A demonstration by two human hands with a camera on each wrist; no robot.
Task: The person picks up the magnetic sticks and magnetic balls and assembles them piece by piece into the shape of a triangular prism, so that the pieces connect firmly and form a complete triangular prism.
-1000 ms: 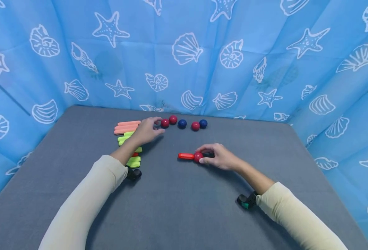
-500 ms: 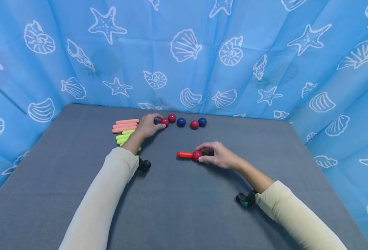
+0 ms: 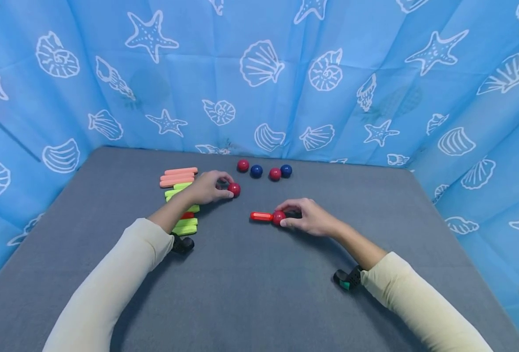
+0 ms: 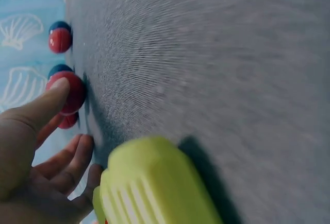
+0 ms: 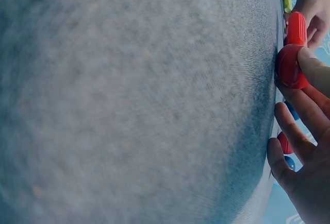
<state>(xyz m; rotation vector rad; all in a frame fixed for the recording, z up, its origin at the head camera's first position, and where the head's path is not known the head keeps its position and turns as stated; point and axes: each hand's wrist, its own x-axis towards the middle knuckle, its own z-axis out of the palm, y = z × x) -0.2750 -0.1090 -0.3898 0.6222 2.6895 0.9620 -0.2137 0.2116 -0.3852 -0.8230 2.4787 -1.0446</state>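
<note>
My left hand [image 3: 208, 187] pinches a red ball [image 3: 234, 189] between thumb and fingers, close over the grey table; the left wrist view shows the thumb on this ball [image 4: 71, 92]. Nearer the middle, my right hand [image 3: 309, 218] pinches another red ball [image 3: 279, 218] against the right end of a short red ribbed stick [image 3: 261, 216] that lies flat. In the right wrist view the thumb and forefinger span that ball [image 5: 290, 66], and the red stick [image 5: 297, 29] is right at it. The other fingers of the right hand spread below.
Two red balls [image 3: 243, 165] and two blue balls [image 3: 256, 171] sit along the back of the table [image 3: 259, 293]. On the left lie several orange sticks [image 3: 177, 177], several yellow-green sticks [image 3: 188, 225] and a red one, partly behind my left forearm. A blue curtain [image 3: 224, 73] hangs behind.
My left hand has taken hold of the leftmost red ball in the back row and drawn it toward me. The right hand, its ball and the red stick have stayed in place.
</note>
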